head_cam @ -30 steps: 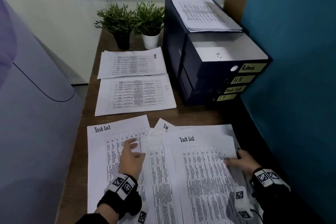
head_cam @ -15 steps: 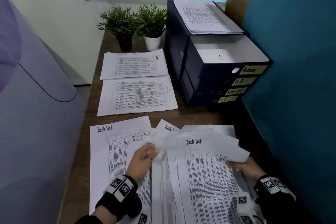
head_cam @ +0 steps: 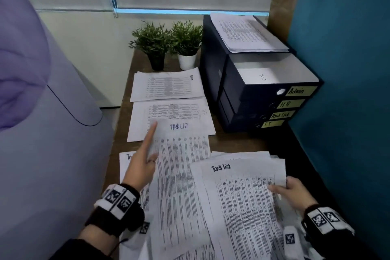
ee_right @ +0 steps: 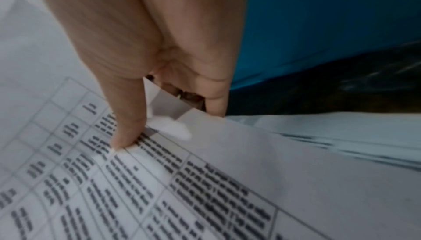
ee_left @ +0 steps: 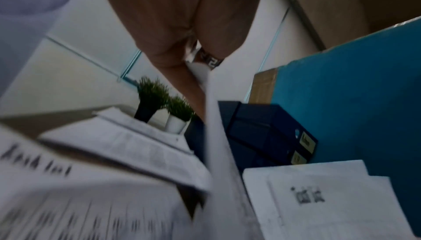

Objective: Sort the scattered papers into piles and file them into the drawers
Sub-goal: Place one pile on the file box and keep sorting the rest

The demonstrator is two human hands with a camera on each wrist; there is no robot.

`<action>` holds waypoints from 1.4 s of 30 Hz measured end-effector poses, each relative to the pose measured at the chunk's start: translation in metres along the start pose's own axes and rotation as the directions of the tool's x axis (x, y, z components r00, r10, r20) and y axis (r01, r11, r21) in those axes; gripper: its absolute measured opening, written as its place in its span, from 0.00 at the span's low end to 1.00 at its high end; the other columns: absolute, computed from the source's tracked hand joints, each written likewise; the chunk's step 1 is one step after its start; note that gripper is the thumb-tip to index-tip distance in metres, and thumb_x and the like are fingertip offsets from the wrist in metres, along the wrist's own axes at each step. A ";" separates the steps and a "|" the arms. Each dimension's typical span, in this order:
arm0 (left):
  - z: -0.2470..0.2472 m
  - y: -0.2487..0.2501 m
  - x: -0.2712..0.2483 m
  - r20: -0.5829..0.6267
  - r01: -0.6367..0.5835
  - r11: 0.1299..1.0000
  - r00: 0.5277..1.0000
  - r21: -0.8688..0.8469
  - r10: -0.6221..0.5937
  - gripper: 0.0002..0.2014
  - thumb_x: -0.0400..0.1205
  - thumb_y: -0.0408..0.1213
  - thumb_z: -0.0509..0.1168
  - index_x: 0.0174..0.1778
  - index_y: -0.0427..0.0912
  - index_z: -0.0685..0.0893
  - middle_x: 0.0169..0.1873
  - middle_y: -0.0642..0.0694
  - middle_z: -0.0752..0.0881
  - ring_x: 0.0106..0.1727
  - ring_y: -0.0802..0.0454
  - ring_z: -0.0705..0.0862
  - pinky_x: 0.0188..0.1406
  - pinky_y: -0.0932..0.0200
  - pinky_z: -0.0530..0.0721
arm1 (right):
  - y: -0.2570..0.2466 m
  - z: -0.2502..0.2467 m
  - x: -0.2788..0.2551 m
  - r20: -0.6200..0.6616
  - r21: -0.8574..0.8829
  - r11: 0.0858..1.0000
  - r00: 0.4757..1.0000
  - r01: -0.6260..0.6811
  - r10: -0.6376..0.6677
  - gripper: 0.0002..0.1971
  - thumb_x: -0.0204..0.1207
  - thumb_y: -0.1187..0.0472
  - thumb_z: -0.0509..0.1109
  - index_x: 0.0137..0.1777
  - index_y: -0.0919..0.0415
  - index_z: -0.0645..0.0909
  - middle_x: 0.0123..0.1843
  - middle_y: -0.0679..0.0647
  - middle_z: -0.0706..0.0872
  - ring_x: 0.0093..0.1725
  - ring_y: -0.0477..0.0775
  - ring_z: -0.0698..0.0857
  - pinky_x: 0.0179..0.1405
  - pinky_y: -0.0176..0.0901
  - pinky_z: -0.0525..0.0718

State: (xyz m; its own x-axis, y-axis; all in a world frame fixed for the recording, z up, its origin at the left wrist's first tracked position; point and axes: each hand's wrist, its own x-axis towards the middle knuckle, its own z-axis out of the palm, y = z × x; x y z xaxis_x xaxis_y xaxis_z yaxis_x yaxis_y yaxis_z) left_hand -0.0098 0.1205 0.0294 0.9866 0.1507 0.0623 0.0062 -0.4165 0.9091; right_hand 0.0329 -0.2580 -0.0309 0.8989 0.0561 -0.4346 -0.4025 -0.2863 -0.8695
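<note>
The left hand (head_cam: 141, 167) holds one sheet (head_cam: 181, 175) headed "Task List" up off the desk (head_cam: 232, 141) in the lower middle of the head view; its grip is narrow, and the left wrist view shows the sheet's edge pinched between the fingers (ee_left: 173, 33), while one finger points straight up the paper toward the top of the frame. The sheet is raised probably so its heading can be read and it can be carried to a matching pile. The right hand (head_cam: 292, 193), at the lower right, has its thumb (ee_right: 127, 128) pressed on top of the loose stack (head_cam: 249, 207) and its other fingers curled under the edge, a grip that seems meant to keep the remaining papers from sliding while one is drawn out. The top page of that stack also reads "Task List". Another Task List page (head_cam: 126, 167) lies flat at the lower left, mostly hidden by the left hand. Two sorted piles (head_cam: 168, 86) lie one above the other in the middle of the frame, below two small potted plants (head_cam: 168, 42). The drawers (head_cam: 259, 101), at the upper right, carry labels Admin, H.R, Task List and IT; the top one stands pulled out with a paper inside, and more papers (head_cam: 247, 34) rest on the unit's top. Sorting looks unfinished, and filing has barely begun.
</note>
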 end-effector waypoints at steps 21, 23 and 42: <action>-0.032 -0.075 0.009 -0.163 0.605 0.760 0.746 -0.238 -0.645 0.33 0.84 0.49 0.55 0.82 0.43 0.51 0.77 0.37 0.67 0.75 0.37 0.70 0.75 0.42 0.67 | -0.063 0.122 0.035 0.074 0.079 0.994 0.994 -0.081 0.075 0.17 0.73 0.76 0.69 0.60 0.66 0.75 0.53 0.58 0.86 0.44 0.50 0.85 0.33 0.30 0.85; -0.018 -0.100 -0.004 -0.203 0.695 0.714 0.690 -0.084 -0.695 0.40 0.80 0.43 0.63 0.82 0.39 0.47 0.79 0.33 0.60 0.79 0.35 0.61 0.79 0.42 0.58 | -0.036 0.118 0.046 0.030 -0.047 0.989 0.989 -0.142 0.144 0.18 0.71 0.75 0.71 0.61 0.69 0.77 0.57 0.61 0.86 0.50 0.58 0.86 0.49 0.40 0.86; 0.016 -0.104 -0.021 -0.147 0.528 0.846 0.833 -0.075 -0.533 0.08 0.74 0.26 0.70 0.43 0.43 0.86 0.40 0.47 0.89 0.46 0.46 0.86 0.42 0.60 0.81 | -0.005 0.118 0.058 0.033 -0.231 0.964 0.989 -0.132 0.144 0.18 0.70 0.67 0.75 0.60 0.62 0.80 0.57 0.57 0.87 0.59 0.59 0.84 0.68 0.55 0.77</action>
State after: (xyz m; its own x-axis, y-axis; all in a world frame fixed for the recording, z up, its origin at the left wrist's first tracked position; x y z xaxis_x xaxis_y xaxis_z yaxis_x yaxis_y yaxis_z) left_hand -0.0282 0.1468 -0.0730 0.7949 0.4790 -0.3725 0.5140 -0.2052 0.8329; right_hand 0.0661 -0.1403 -0.0797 0.8254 0.0459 -0.5627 -0.4671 -0.5042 -0.7264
